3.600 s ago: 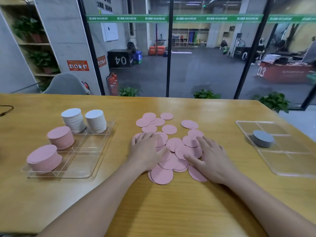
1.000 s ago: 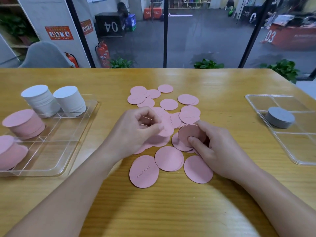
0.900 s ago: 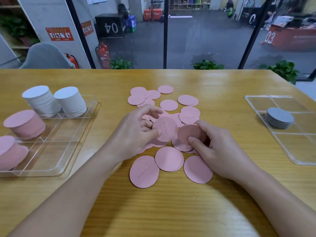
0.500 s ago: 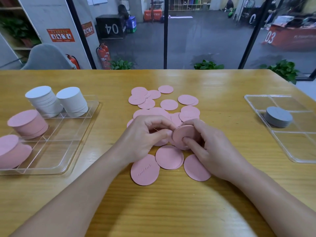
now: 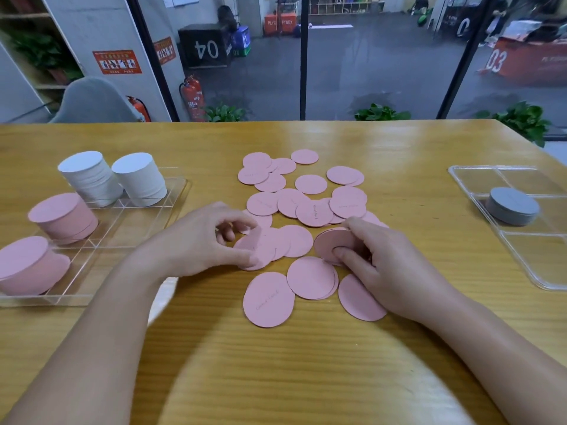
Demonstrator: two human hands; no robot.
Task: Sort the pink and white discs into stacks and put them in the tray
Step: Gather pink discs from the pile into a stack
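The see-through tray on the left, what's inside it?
The left tray holds two white stacks at the back and two pink stacks nearer. The stacks cover whatever lies beneath them.

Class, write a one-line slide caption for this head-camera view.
Right hand holds a small pink stack while the left hand lifts a loose pink disc.

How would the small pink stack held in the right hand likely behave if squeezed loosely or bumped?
The right hand pinches the small pink stack by its edges, so it seems light. The loose pink discs lie flat and overlap, so they are probably thin and smooth; a loose grip may let the discs fan out or slide apart.
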